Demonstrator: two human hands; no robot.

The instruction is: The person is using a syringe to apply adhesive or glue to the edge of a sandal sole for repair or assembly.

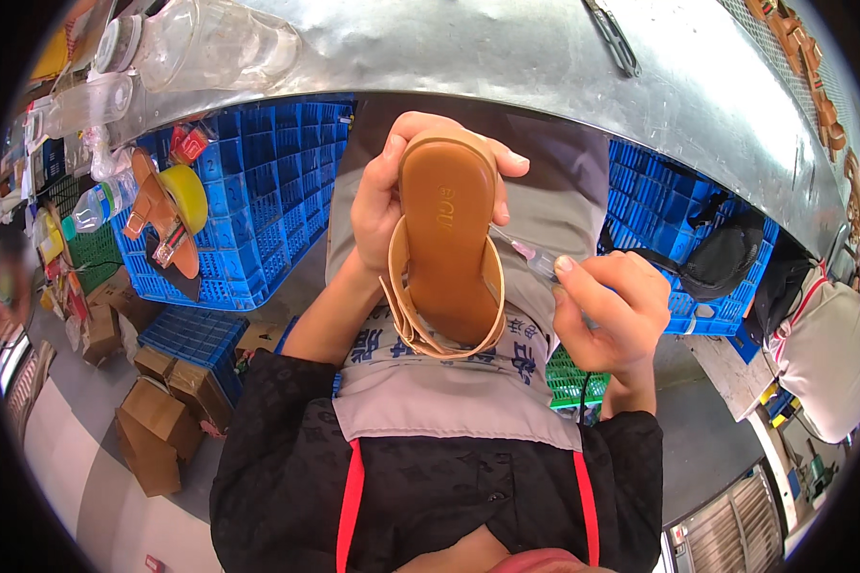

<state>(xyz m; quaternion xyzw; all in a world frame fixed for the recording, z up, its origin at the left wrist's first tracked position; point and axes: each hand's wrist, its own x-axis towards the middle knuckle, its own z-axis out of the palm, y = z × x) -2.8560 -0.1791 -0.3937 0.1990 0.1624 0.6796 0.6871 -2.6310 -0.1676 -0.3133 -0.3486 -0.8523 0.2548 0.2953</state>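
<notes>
A tan sandal [449, 258] is held up over my lap, its brown footbed facing me and its thin back strap hanging at the near end. My left hand [377, 196] wraps around the far end, with fingertips showing on both sides. In my right hand [616, 310], thumb and fingers pinch a small clear syringe [542, 262] with a pink needle base. Its thin tip points at the sandal's right edge, close by; whether it touches, I cannot tell. Behind the sandal lies the grey apron [564, 191] over my lap.
A metal worktable [468, 48] spans the far side, bearing dark snips [613, 38] and a clear plastic jar [215, 48]. Blue crates stand left [248, 210] and right [640, 191]. Another sandal [167, 220] and a yellow tape roll [186, 198] rest on the left crate. Cardboard boxes [158, 430] lie lower left.
</notes>
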